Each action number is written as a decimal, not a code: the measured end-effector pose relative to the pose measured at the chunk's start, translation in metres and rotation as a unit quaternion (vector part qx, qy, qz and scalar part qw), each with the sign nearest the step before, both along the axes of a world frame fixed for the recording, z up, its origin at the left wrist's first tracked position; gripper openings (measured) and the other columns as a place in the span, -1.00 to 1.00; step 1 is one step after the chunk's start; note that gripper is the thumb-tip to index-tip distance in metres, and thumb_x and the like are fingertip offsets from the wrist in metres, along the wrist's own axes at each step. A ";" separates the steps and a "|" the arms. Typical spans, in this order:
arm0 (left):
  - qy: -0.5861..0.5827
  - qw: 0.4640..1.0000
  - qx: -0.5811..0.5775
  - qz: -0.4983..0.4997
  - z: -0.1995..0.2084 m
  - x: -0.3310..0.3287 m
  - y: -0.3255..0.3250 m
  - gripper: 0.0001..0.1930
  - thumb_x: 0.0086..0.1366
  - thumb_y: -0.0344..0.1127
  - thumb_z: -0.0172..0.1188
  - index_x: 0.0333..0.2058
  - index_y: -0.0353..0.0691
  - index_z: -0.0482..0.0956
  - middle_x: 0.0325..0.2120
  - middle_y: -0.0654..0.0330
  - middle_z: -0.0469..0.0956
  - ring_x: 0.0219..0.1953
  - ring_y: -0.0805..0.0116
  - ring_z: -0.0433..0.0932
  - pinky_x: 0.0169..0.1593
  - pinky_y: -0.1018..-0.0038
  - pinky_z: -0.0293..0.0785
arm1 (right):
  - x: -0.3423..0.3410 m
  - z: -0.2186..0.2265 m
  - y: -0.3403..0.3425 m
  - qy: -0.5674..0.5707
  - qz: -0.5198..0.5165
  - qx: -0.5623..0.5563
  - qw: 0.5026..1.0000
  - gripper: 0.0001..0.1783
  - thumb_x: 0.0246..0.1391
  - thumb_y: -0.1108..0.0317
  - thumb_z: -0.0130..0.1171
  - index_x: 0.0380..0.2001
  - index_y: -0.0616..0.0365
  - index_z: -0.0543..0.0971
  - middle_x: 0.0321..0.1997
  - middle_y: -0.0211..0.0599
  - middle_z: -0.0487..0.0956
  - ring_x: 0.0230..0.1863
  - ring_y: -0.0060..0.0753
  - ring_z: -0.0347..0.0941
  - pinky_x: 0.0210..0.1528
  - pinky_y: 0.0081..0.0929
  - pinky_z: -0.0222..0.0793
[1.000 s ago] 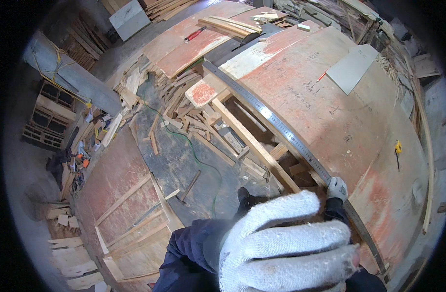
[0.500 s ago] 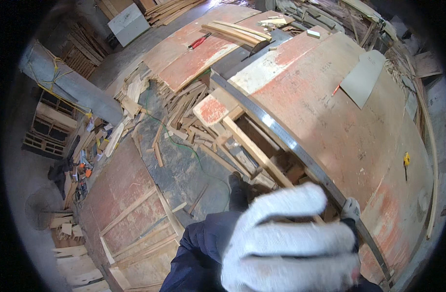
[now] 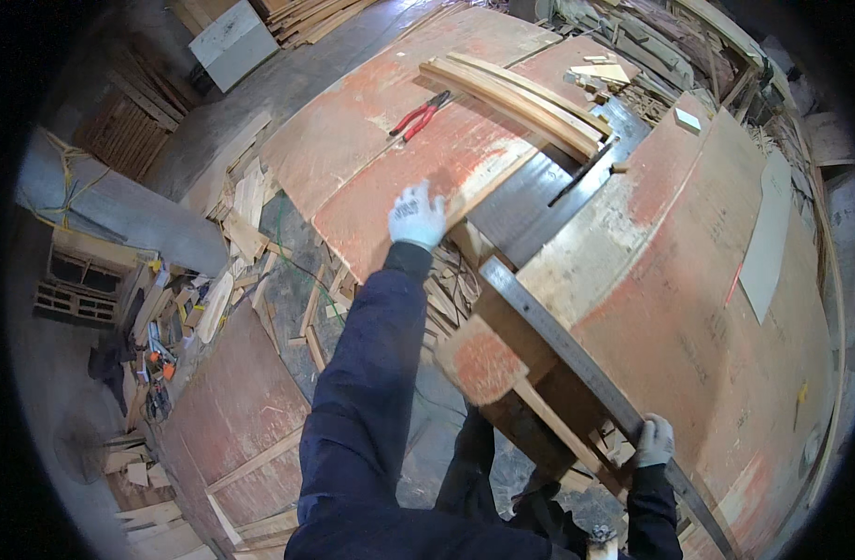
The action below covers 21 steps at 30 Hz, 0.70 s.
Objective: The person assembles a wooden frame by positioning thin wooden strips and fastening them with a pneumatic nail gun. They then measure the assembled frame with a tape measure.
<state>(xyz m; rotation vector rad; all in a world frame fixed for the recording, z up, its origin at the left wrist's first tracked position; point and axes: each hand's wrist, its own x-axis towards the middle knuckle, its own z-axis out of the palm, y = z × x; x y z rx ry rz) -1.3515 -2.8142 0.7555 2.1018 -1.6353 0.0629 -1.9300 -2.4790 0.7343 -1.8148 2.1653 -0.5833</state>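
My left hand (image 3: 416, 217), in a white glove, reaches forward above the near edge of a red-stained wooden panel (image 3: 353, 201). Its fingers are spread and hold nothing. Beyond it on that panel lie red-handled pliers (image 3: 420, 114). At the lower right my right hand (image 3: 654, 442), also gloved, is closed around the edge of a long flat metal bar (image 3: 567, 338). This bar runs along the near edge of a large worn wooden board (image 3: 670, 271). A grey metal plate (image 3: 516, 219) with a dark slot sits between the two wooden surfaces.
Several wooden strips (image 3: 516, 103) lie stacked at the far side. A pale sheet (image 3: 768, 238) and a red pencil-like stick (image 3: 737, 285) rest on the right board. Scrap wood (image 3: 320, 308) litters the floor at left. A wooden frame (image 3: 558, 420) stands below the bar.
My left hand has moved from close in front of the camera out to the far left, fingers spreading. The view has shifted; my right hand stays at the metal bar.
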 end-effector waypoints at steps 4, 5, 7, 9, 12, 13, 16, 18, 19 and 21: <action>-0.071 0.997 -0.010 0.034 -0.017 0.061 -0.106 -0.46 0.37 0.02 0.14 0.22 -0.13 0.46 0.10 -0.01 0.55 0.08 -0.06 0.56 0.12 0.02 0.48 | 0.070 0.016 -0.050 0.065 0.030 0.029 0.997 -0.69 0.33 0.14 0.00 -0.21 0.11 0.62 -0.19 -0.10 0.60 -0.09 0.05 0.53 0.00 -0.07 0.42; -0.075 0.996 -0.007 0.040 -0.019 0.070 -0.126 -0.43 0.37 0.03 0.13 0.24 -0.14 0.45 0.13 -0.03 0.55 0.10 -0.07 0.56 0.14 0.01 0.48 | 0.076 0.018 -0.054 0.084 0.019 0.045 0.995 -0.67 0.34 0.12 -0.02 -0.22 0.11 0.61 -0.20 -0.10 0.60 -0.09 0.05 0.53 -0.01 -0.06 0.42; -0.094 0.994 0.017 0.053 -0.024 0.079 -0.156 -0.45 0.35 0.02 0.15 0.22 -0.13 0.45 0.07 0.01 0.57 0.06 -0.04 0.58 0.08 0.01 0.50 | 0.081 0.021 -0.057 0.082 0.020 0.035 0.996 -0.61 0.37 0.06 -0.08 -0.25 0.09 0.61 -0.22 -0.12 0.59 -0.11 0.06 0.52 -0.03 -0.03 0.42; -0.110 0.991 0.051 0.064 -0.027 0.083 -0.181 -0.49 0.33 0.02 0.17 0.15 -0.11 0.49 0.01 0.05 0.58 0.03 0.02 0.59 0.02 0.02 0.49 | 0.082 0.020 -0.057 0.087 0.012 0.046 0.995 -0.61 0.37 0.06 -0.09 -0.26 0.08 0.61 -0.23 -0.12 0.59 -0.12 0.05 0.52 -0.04 -0.03 0.42; -0.155 0.981 0.085 0.082 -0.031 0.089 -0.201 -0.61 0.32 -0.08 0.16 0.03 -0.15 0.55 -0.07 0.05 0.61 -0.03 0.05 0.62 -0.04 0.07 0.53 | 0.083 0.016 -0.059 0.099 0.017 0.009 0.995 -0.63 0.37 0.08 -0.08 -0.28 0.07 0.61 -0.25 -0.13 0.60 -0.17 0.05 0.52 -0.09 -0.04 0.42; -0.165 0.977 0.105 0.083 -0.033 0.090 -0.203 -0.63 0.32 -0.10 0.15 0.00 -0.16 0.57 -0.10 0.06 0.61 -0.05 0.05 0.63 -0.06 0.09 0.55 | 0.084 0.016 -0.059 0.103 0.021 -0.001 0.994 -0.63 0.38 0.08 -0.08 -0.28 0.07 0.61 -0.25 -0.13 0.60 -0.18 0.05 0.52 -0.10 -0.05 0.42; -0.118 0.988 0.093 0.045 -0.031 0.100 -0.199 -0.68 0.29 -0.10 0.13 -0.14 -0.20 0.63 -0.17 -0.04 0.67 -0.15 -0.04 0.69 -0.09 0.07 0.60 | 0.084 0.016 -0.060 0.103 0.028 -0.006 0.994 -0.61 0.42 0.10 -0.12 -0.29 0.09 0.62 -0.28 -0.11 0.60 -0.19 0.03 0.55 -0.12 -0.13 0.45; -0.088 0.992 0.086 0.023 -0.032 0.105 -0.176 -0.64 0.29 -0.06 0.12 -0.16 -0.22 0.65 -0.19 -0.10 0.68 -0.15 -0.09 0.70 -0.06 0.07 0.61 | 0.083 0.015 -0.059 0.085 0.008 0.014 0.996 -0.68 0.38 0.24 -0.10 -0.27 0.13 0.61 -0.25 -0.09 0.60 -0.18 0.04 0.54 -0.11 -0.12 0.44; -0.070 0.993 0.088 0.019 -0.034 0.105 -0.156 -0.62 0.29 -0.03 0.12 -0.17 -0.23 0.65 -0.19 -0.14 0.68 -0.13 -0.11 0.69 -0.04 0.07 0.61 | 0.083 0.014 -0.058 0.085 0.016 0.020 0.996 -0.73 0.34 0.33 -0.09 -0.24 0.16 0.61 -0.24 -0.08 0.60 -0.17 0.05 0.54 -0.10 -0.10 0.43; 0.030 0.992 0.115 0.046 -0.027 0.116 -0.106 -0.56 0.29 0.08 0.13 -0.17 -0.21 0.65 -0.28 -0.10 0.69 -0.15 -0.12 0.68 -0.06 0.04 0.58 | 0.080 0.011 -0.055 0.099 0.019 0.010 0.995 -0.68 0.37 0.19 -0.06 -0.23 0.11 0.63 -0.20 -0.12 0.62 -0.13 0.05 0.55 -0.05 -0.08 0.45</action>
